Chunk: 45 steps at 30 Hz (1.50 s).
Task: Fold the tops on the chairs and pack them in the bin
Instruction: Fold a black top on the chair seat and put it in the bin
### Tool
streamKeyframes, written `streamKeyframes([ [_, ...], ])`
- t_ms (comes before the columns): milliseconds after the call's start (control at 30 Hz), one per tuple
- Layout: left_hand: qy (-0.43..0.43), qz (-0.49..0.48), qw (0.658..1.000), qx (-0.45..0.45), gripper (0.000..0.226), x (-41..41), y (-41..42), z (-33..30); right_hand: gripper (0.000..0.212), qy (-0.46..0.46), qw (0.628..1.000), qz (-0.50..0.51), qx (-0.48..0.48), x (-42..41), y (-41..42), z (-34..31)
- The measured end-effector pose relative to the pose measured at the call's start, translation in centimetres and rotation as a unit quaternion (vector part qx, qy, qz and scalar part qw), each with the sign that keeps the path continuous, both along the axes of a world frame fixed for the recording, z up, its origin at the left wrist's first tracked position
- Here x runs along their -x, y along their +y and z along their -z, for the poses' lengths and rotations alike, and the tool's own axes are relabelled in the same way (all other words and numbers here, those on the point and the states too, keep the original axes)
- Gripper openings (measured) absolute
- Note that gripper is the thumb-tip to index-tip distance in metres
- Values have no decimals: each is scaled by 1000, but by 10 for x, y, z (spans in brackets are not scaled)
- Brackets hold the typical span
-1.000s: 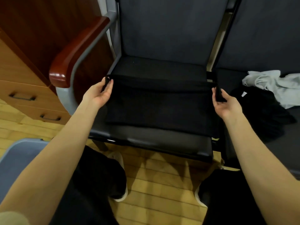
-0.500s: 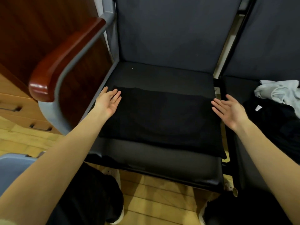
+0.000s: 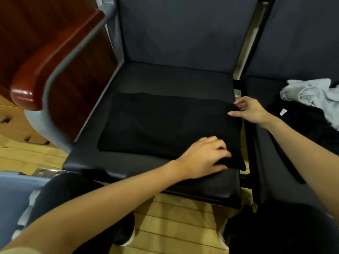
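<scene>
Black top (image 3: 161, 125), folded flat, lies on the seat (image 3: 165, 79) of the left chair. The left hand (image 3: 205, 160) grips its near right corner, fingers curled round the cloth. The right hand (image 3: 251, 110) pinches the far right corner. Grey (image 3: 311, 92) and black tops (image 3: 300, 121) sit heaped on the next chair. Blue bin (image 3: 11, 195) at lower left.
</scene>
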<state>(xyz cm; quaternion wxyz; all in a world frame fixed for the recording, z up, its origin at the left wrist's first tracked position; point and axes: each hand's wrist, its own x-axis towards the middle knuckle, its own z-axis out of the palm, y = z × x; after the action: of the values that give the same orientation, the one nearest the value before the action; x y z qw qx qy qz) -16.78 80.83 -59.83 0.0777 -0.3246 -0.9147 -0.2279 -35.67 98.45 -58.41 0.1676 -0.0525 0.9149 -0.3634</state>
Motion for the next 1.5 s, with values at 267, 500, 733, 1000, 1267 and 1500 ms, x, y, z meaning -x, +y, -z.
streamKeyframes([
  [267,-13,29,997,64,18,17,46,-5,66,-23,996,-34,-76,8,6,0],
  [500,1,4,1000,12,4,3,46,-7,60,-62,995,66,36,0,0,-24],
  [733,-324,-249,774,-483,7,-31,5,-49,14,-76,973,121,181,-10,-59,-77],
  [1000,-350,-374,539,-669,10,-72,-60,-46,18,-123,971,70,191,-29,-171,-70],
  [1267,-240,-481,743,-398,7,-86,-88,-26,28,-64,987,-7,147,-41,-174,-50],
  [1500,-5,-280,960,24,45,-58,-77,-24,33,37,996,71,30,-22,-132,-26],
])
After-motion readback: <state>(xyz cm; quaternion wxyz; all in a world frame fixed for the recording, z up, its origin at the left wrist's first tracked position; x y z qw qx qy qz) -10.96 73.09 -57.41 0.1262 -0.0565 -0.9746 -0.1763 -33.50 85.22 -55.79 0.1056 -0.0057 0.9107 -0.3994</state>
